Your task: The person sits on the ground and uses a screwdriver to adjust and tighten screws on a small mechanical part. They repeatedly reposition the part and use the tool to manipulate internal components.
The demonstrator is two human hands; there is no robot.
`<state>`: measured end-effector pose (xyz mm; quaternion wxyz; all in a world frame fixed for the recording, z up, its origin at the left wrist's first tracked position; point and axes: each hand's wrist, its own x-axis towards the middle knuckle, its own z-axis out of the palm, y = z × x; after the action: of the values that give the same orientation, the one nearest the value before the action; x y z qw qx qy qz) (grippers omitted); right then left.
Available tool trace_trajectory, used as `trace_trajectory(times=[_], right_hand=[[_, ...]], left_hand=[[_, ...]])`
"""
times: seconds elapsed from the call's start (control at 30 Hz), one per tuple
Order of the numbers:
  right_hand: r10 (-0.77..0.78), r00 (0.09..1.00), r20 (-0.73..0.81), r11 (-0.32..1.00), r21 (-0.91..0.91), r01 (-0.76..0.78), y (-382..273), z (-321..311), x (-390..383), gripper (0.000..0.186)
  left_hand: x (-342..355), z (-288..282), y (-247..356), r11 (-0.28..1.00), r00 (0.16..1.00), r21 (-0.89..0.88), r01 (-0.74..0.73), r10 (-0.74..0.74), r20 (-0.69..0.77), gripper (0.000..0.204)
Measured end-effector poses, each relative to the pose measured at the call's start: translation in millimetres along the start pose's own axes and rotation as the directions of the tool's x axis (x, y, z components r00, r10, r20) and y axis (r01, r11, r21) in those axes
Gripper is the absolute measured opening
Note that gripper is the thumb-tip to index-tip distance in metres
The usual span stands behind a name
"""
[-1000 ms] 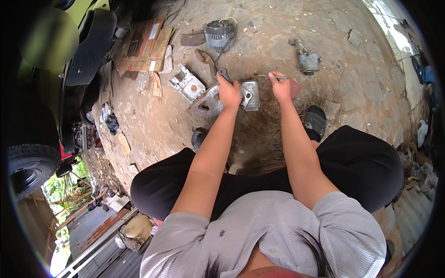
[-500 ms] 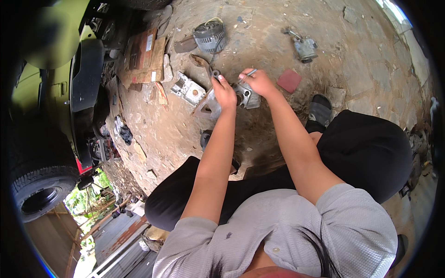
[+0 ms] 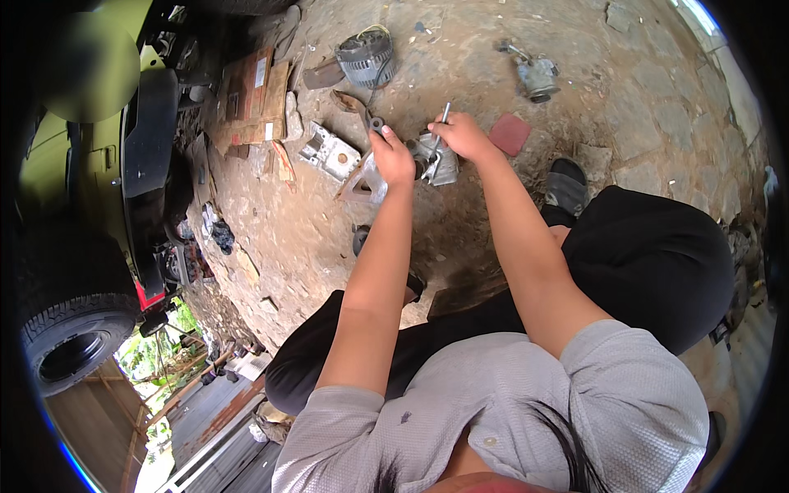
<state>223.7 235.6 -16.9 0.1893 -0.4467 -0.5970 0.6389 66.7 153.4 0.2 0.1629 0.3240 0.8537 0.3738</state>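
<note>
My left hand (image 3: 393, 158) is closed on a dark metal part with a ring-shaped end (image 3: 376, 123); the fingers hide the rest. In my right hand (image 3: 462, 135) is a thin metal rod (image 3: 446, 112), pinched and standing nearly upright. Its lower end comes down at a grey metal casting (image 3: 444, 168) on the ground, though whether it touches I cannot tell. Left of my left hand lies another pale metal housing (image 3: 333, 156). A flat piece with a triangular opening (image 3: 360, 186) lies just below it, partly behind my left hand.
An alternator (image 3: 366, 60) sits farther off beside a dark flat piece (image 3: 324, 76). Another metal unit (image 3: 537, 78) stands far right, and a red square pad (image 3: 509, 134) lies nearer. Cardboard (image 3: 246, 99) is at left, beside a parked vehicle with a tyre (image 3: 78, 341).
The rod in my right hand has swung from slanting nearly flat to almost upright, its lower end now over the casting. My left hand keeps its hold on the ring-ended part.
</note>
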Motion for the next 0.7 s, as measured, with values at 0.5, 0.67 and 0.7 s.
trace_trajectory(times=[0.5,0.67,0.7], right_hand=[[-0.107,0.987,0.116,0.976,-0.176,0.127,-22,6,-7,0.035],[-0.035,0.972,0.232,0.941,-0.320,0.110,-32,7,-11,0.033],[-0.058,0.975,0.216,0.930,-0.343,0.131,-28,10,-11,0.032]], left_hand=[[-2,-2,2,0.998,1.000,0.053,0.020,-0.019,-0.015,0.063],[-4,-6,10,0.999,0.999,0.036,0.037,-0.037,-0.007,0.066],[-4,-6,11,0.999,0.999,0.034,0.033,-0.033,-0.004,0.066]])
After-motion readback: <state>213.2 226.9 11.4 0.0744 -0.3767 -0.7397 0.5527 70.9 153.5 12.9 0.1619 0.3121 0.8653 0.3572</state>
